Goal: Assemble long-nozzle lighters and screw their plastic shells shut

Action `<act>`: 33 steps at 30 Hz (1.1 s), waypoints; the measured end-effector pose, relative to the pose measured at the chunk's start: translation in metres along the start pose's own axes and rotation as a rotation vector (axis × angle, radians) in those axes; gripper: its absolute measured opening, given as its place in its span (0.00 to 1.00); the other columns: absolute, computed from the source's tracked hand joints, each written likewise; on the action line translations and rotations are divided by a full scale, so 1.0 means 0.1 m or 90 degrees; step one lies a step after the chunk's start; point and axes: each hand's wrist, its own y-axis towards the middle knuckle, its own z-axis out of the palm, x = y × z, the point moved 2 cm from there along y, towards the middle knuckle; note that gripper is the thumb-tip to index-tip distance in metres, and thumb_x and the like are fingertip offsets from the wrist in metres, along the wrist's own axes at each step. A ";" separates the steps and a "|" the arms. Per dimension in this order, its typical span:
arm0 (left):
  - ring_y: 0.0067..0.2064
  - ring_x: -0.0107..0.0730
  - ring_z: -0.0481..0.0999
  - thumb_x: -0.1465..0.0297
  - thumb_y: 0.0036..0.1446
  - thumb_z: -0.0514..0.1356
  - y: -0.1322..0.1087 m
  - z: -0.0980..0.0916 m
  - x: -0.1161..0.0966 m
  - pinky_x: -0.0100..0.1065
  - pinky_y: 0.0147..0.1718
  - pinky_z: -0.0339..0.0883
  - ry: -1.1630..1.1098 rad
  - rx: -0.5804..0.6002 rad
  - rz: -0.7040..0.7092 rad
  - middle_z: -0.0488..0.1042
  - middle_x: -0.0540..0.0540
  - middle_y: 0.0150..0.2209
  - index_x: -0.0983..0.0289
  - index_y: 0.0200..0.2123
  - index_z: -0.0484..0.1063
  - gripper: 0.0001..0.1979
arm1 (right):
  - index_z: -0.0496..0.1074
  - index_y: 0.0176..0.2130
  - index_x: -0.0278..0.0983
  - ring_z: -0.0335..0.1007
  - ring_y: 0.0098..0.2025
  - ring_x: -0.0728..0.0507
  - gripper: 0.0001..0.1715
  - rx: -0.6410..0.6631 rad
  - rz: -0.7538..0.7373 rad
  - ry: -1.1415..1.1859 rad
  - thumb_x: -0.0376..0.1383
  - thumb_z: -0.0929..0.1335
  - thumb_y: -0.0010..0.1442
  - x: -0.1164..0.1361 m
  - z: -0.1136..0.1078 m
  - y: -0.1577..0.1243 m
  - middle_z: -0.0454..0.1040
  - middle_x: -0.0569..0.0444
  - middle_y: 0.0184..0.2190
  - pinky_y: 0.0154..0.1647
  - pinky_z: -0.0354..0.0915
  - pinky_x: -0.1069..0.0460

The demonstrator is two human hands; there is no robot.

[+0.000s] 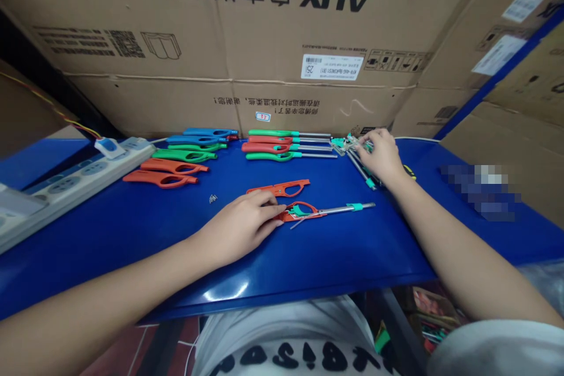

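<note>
My left hand (247, 223) grips the rear of an open orange lighter handle (315, 207), lying on the blue table. Inside it sit a green part and thin wires, and a metal tube (339, 210) with a green piece near its tip runs out to the right. Just behind lies a loose orange handle half (288, 188), partly hidden by my fingers. My right hand (383, 155) is at a pile of metal tubes with green parts (363, 173). Its fingers are pinched together there; what lies between them is hidden.
Several green and red lighters with tubes (271, 147) lie behind. Blue, green and orange handle pieces (176, 155) are at left, near small metal bits (213, 198). A power strip (83, 179) edges the left side. A large cardboard box (198, 82) stands at the back.
</note>
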 end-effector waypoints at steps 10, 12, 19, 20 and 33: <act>0.59 0.42 0.74 0.61 0.66 0.60 -0.02 0.00 -0.14 0.38 0.59 0.68 -0.173 -0.143 -0.063 0.73 0.61 0.59 0.65 0.64 0.67 0.26 | 0.74 0.34 0.36 0.65 0.30 0.48 0.13 0.221 -0.090 0.470 0.44 0.72 0.59 1.15 -0.10 -0.61 0.71 0.56 0.27 0.35 0.65 0.51; 0.57 0.40 0.75 0.61 0.66 0.60 0.00 0.02 -0.12 0.36 0.59 0.68 -0.236 -0.192 -0.077 0.75 0.60 0.57 0.65 0.62 0.70 0.24 | 0.74 0.34 0.36 0.67 0.31 0.48 0.12 0.268 -0.128 0.521 0.43 0.71 0.61 1.34 -0.15 -0.77 0.74 0.55 0.28 0.36 0.66 0.52; 0.52 0.33 0.78 0.69 0.70 0.55 0.03 0.05 -0.13 0.31 0.54 0.68 -0.337 -0.205 0.017 0.80 0.56 0.48 0.64 0.48 0.79 0.12 | 0.76 0.36 0.37 0.78 0.39 0.46 0.04 0.282 -0.421 0.511 0.33 0.70 0.64 1.52 -0.26 -0.98 0.82 0.52 0.34 0.47 0.67 0.49; 0.50 0.34 0.79 0.70 0.70 0.55 0.02 0.05 -0.13 0.31 0.52 0.69 -0.330 -0.203 0.022 0.81 0.56 0.45 0.64 0.46 0.79 0.12 | 0.77 0.37 0.37 0.78 0.39 0.46 0.03 0.288 -0.436 0.511 0.33 0.70 0.65 1.51 -0.27 -0.97 0.82 0.52 0.35 0.48 0.67 0.49; 0.41 0.30 0.80 0.72 0.70 0.56 0.01 0.01 -0.12 0.27 0.42 0.70 -0.191 -0.176 0.042 0.81 0.54 0.41 0.65 0.46 0.76 0.09 | 0.76 0.41 0.35 0.73 0.30 0.49 0.05 0.168 -0.388 0.538 0.34 0.72 0.62 1.47 -0.35 -0.91 0.79 0.51 0.34 0.37 0.69 0.51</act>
